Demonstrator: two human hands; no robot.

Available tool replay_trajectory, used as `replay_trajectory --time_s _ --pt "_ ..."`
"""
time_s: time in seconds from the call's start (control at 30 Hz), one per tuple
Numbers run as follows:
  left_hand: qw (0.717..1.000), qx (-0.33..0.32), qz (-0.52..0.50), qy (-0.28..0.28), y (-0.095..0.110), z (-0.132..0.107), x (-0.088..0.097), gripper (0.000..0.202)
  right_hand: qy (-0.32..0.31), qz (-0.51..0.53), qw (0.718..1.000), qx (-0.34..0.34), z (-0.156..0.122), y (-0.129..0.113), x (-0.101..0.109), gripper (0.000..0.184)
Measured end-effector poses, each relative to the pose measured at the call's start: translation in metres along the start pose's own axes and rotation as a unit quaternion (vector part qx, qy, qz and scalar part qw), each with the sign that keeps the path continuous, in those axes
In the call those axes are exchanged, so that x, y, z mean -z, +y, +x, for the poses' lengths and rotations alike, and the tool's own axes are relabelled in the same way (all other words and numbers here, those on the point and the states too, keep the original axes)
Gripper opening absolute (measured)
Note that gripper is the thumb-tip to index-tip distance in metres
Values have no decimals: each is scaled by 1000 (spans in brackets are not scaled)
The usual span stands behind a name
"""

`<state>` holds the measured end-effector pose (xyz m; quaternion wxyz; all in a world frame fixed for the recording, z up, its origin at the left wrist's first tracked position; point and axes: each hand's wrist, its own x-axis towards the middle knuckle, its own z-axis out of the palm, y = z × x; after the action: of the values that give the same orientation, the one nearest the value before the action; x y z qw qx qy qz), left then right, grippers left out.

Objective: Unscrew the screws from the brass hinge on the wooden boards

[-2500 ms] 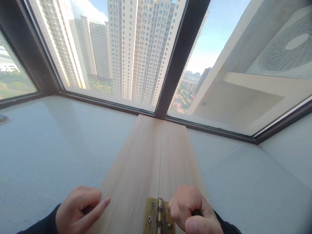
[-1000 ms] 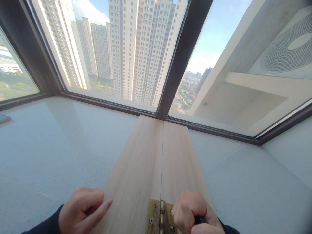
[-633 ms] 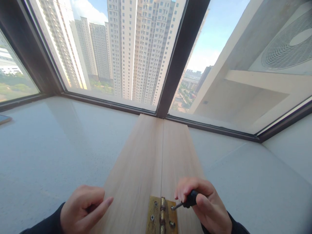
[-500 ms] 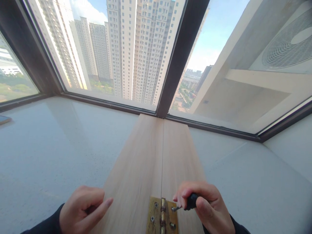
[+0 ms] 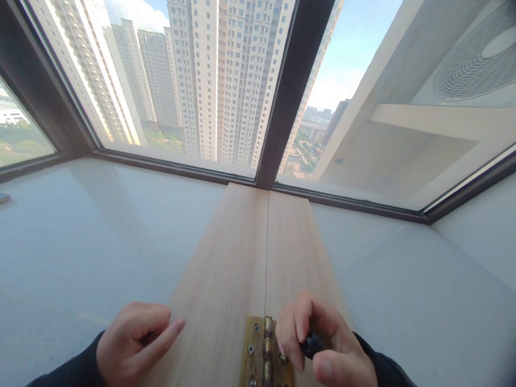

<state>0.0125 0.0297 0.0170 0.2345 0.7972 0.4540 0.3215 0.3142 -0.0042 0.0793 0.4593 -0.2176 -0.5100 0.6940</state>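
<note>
Looking down from my head camera, I see two pale wood boards side by side, the left board (image 5: 226,258) and the right board (image 5: 292,252), meeting in a thin seam (image 5: 266,269). They lie on a speckled, whitish surface (image 5: 100,258) and reach away from me to a dark window frame (image 5: 278,97).

At the bottom centre, a worn brass hinge (image 5: 267,349) lies across the seam, cut off by the lower edge of my view. Screws (image 5: 251,350) sit along its left side. On its right side, partly covered, one raised screw (image 5: 283,357) shows.

My right hand (image 5: 334,341) is closed around the black handle of a screwdriver (image 5: 312,345), above the hinge's right side; fingers hide the shaft, so I cannot tell whether its tip touches a screw. My left hand (image 5: 135,341) is over the left board's outer edge, fingers curled, thumb pointing toward the hinge; I cannot tell how tightly it is closed.

Beyond the glass stand pale towers (image 5: 229,80).
</note>
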Motion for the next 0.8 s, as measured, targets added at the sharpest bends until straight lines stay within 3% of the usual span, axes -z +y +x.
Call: replay_trajectory --time_s 0.2,0.33,0.43,0.8 --pt "1000 -6 5 3 -1 -1 1 42 -5 -32 998 48 8 0 18 25" --pt "1000 -10 9 3 -1 -2 1 41 -36 -24 998 44 8 7 14 32" --pt "1000 -11 13 2 0 -1 2 41 -23 10 999 33 5 13 8 38" --pt "1000 -14 16 -11 -4 -3 3 39 6 -8 1000 30 6 0 18 25"
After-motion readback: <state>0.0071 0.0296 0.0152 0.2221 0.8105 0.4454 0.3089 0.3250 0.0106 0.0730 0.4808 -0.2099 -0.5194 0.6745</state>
